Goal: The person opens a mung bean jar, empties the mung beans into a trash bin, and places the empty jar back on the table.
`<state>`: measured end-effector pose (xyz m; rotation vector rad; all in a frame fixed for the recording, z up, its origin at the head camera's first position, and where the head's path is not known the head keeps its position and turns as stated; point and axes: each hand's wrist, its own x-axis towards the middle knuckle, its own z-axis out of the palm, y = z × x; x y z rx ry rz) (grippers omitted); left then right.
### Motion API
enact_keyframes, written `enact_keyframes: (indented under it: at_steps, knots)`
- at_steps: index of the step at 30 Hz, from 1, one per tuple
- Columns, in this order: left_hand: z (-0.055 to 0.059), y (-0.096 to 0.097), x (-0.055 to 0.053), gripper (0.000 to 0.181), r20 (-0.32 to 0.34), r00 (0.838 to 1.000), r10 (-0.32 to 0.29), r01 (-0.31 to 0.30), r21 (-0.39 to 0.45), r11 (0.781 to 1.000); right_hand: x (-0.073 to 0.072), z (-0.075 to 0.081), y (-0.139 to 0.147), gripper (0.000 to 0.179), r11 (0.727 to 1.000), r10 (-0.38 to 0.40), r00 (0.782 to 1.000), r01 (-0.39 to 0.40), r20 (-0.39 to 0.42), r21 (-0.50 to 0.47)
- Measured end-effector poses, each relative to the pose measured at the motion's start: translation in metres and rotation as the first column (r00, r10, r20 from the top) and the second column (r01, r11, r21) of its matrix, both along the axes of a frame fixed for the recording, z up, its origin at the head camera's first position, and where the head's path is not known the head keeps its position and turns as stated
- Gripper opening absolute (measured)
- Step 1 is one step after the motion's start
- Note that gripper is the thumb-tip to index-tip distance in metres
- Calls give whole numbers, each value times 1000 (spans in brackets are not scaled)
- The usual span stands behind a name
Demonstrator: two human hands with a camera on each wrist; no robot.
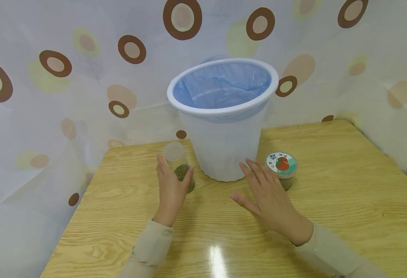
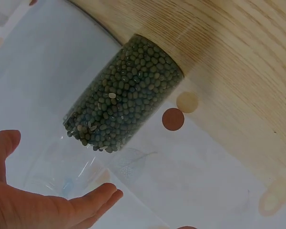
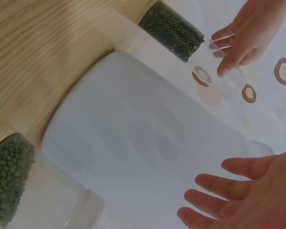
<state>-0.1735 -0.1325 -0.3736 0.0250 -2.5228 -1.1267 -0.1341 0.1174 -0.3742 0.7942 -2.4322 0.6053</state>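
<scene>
A clear plastic jar (image 2: 126, 93) without a lid stands on the table, partly filled with small green beans. My left hand (image 1: 172, 189) is at its upper part, fingers on the left and thumb on the right, both fairly straight and spread around the clear wall. A second jar (image 3: 9, 179) of green beans stands to the right, its lid (image 1: 281, 164) printed with a red tomato. My right hand (image 1: 267, 197) hovers just left of and in front of this jar, fingers extended and thumb apart, holding nothing.
Between the two jars, at the back of the wooden table (image 1: 332, 224), stands a white bin (image 1: 224, 146) lined with a blue bag (image 1: 220, 85). Behind the table is a wall covering (image 1: 95, 23) printed with ovals.
</scene>
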Motion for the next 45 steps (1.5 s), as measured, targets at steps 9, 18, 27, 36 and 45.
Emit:
enact_keyframes:
  at_steps: [9,18,27,36,45]
  knots:
    - [-4,0,-8,90,35,999,11,-13,52,999,0,-1,0,79,1000,-6,999,5,50,11]
    - [-8,-2,-13,78,0,1000,11,-11,80,997,1,-3,0,77,1000,-5,997,4,74,18]
    - [-5,-5,-14,70,-6,1000,-18,19,125,992,1,-5,1,77,1000,-2,998,1,55,18]
    - [-2,-7,-15,69,16,999,28,-30,151,988,1,-5,3,75,999,-7,998,5,56,35]
    - [-3,-8,-16,64,-11,999,37,-35,128,991,1,-3,4,71,998,-20,996,15,91,56]
